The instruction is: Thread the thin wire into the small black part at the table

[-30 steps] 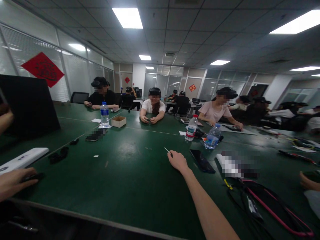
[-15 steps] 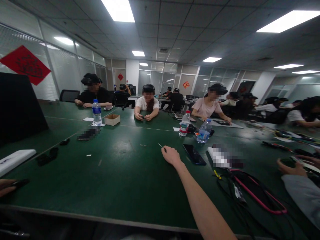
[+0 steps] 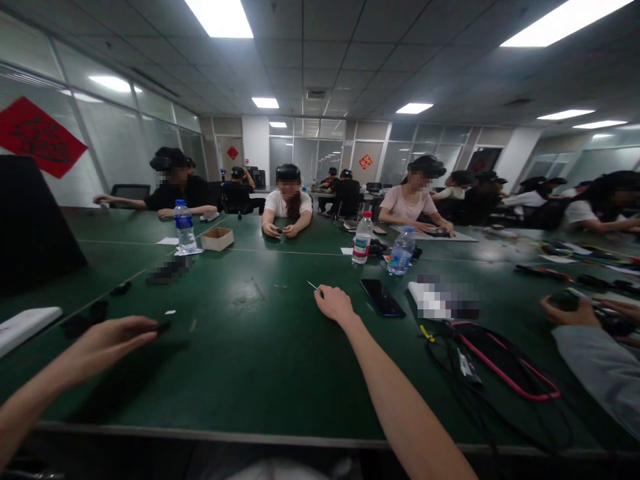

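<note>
My right hand (image 3: 334, 304) rests in a loose fist on the green table (image 3: 260, 373), far out near the middle. It pinches a thin pale stick (image 3: 314, 287) that points up and to the left. From the lower left, my left hand (image 3: 107, 340) reaches in low over the table. Its fingers are stretched forward and pressed together on a small dark object (image 3: 163, 327) at their tips. A black phone (image 3: 383, 297) lies flat just right of my right hand.
A black bag with pink trim (image 3: 505, 367) and tangled cables lie to the right. Water bottles (image 3: 363, 238) (image 3: 401, 251) (image 3: 185, 227) and a small cardboard box (image 3: 217, 238) stand further back. A white case (image 3: 25, 325) and a black panel (image 3: 30, 220) are at the left. A co-worker's hands (image 3: 575, 310) work at the right; several people sit opposite.
My left hand has swung from the lower left edge forward and to the right over the table with the dark object. My right hand stays in place, still holding the stick. The view has shifted slightly.
</note>
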Motion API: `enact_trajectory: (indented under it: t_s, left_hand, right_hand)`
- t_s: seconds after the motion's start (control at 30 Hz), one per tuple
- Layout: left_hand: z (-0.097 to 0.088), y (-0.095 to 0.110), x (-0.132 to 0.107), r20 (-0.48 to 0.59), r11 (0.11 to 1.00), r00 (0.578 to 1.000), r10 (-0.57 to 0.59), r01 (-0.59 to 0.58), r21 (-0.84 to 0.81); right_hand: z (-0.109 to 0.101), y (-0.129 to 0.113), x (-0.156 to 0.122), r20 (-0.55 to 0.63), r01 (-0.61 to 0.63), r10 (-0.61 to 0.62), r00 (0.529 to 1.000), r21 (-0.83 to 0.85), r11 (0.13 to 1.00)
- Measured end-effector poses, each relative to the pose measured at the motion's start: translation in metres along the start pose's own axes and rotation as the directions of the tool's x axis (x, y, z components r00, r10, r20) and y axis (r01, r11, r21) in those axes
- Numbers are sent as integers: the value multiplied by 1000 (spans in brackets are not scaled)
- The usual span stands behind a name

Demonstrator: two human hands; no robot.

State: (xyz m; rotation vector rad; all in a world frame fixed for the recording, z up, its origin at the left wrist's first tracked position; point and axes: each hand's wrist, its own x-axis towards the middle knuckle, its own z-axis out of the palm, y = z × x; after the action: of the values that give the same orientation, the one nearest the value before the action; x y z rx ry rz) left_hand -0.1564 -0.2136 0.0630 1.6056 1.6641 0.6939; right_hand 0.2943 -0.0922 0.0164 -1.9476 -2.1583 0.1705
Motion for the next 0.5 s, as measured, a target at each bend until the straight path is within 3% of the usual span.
enact_trajectory:
  t_s: [0.03, 0.13, 0.23, 0.3, 0.4, 0.5]
  left_hand:
    - [15, 12, 16, -26, 997, 998, 59, -60, -42]
    - [77, 59, 80, 113, 956, 972, 208, -178, -232]
    - [141, 97, 141, 248, 866, 939, 240, -92, -491]
    - [174, 108, 170, 279, 788, 925, 257, -34, -615]
    - [204, 111, 196, 289, 704, 926, 242, 37, -709]
    - [216, 108, 210, 307, 632, 916, 259, 79, -771]
  right_hand:
    - [-1, -1, -1, 5, 4, -4, 1000, 2, 1000]
    - [-6, -3, -5, 16, 19, -20, 1000, 6, 1000]
    - [-11, -4, -10, 21, 42, -42, 999, 18, 999]
    - [-12, -5, -13, 18, 58, -58, 998, 26, 998]
    - [-10, -6, -13, -4, 88, -88, 996, 13, 996]
    - [-7, -7, -9, -25, 111, -112, 993, -31, 993]
